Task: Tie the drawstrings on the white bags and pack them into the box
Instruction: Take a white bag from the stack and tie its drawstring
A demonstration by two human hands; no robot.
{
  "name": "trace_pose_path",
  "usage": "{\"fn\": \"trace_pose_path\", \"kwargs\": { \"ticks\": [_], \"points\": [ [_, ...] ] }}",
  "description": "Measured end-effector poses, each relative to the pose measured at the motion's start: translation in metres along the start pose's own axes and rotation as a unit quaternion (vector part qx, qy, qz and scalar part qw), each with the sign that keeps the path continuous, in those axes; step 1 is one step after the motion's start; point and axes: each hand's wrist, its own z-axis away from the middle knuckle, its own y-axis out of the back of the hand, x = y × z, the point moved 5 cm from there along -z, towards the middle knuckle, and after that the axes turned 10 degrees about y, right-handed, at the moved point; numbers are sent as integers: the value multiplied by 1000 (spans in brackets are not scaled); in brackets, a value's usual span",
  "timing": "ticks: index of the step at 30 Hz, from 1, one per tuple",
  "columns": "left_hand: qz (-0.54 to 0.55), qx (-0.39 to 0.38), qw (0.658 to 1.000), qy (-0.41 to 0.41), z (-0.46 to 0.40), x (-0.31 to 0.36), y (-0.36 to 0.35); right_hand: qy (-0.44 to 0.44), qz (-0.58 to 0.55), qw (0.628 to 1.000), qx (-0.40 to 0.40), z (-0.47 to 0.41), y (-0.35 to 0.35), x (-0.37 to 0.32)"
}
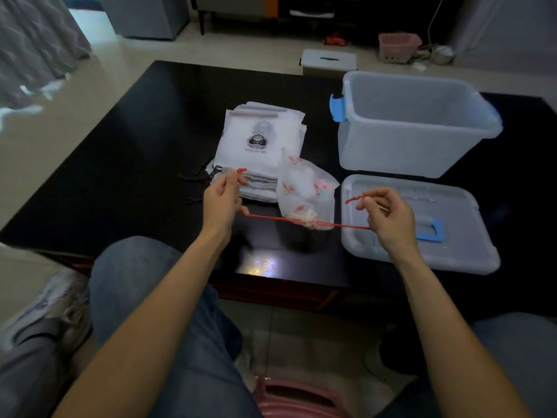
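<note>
A white drawstring bag (pixel 306 188) with red prints hangs between my hands above the black table (pixel 135 152), its mouth gathered at the bottom. A red drawstring (pixel 271 218) runs taut from each side of the mouth. My left hand (pixel 223 200) pinches the left end of the string, and my right hand (pixel 388 212) pinches the right end, over the lid. A stack of flat white bags (pixel 259 140) with dark strings lies behind my left hand. The clear plastic box (pixel 416 125) with blue latches stands open at the right.
The box's clear lid (pixel 422 242) with a blue handle lies flat in front of the box. My knees sit below the table's near edge. A small white bin (pixel 328 60) and a pink basket (pixel 398 46) stand on the floor beyond the table.
</note>
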Motion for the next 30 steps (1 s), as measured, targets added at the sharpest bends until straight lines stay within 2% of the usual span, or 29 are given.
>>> {"fn": "trace_pose_path", "kwargs": {
  "ticks": [4, 7, 10, 13, 16, 23, 27, 30],
  "points": [
    [-61, 22, 998, 4, -3, 0, 6, 18, 23, 999, 14, 3, 0, -7],
    [-168, -74, 983, -26, 6, 11, -14, 12, 8, 1000, -6, 0, -13, -20],
    [-142, -186, 971, -48, 26, 35, -43, 0, -42, 995, -85, -2, -40, -41],
    [-205, -234, 942, -125, 34, 58, -67, -18, -124, 980, -153, 0, -62, -58],
    [-237, -274, 924, -121, 33, 63, -86, -27, -151, 970, -188, 1, -70, -68],
    [-255, -265, 922, -123, 28, 67, -98, -5, -101, 989, -109, -9, -70, -70],
    [-233, -260, 937, -1, 20, 39, -79, -53, -154, 983, -87, -13, -61, -66],
    [-258, -306, 917, -8, 26, 18, -75, -90, -215, 968, -96, -16, -57, -65]
  ]
}}
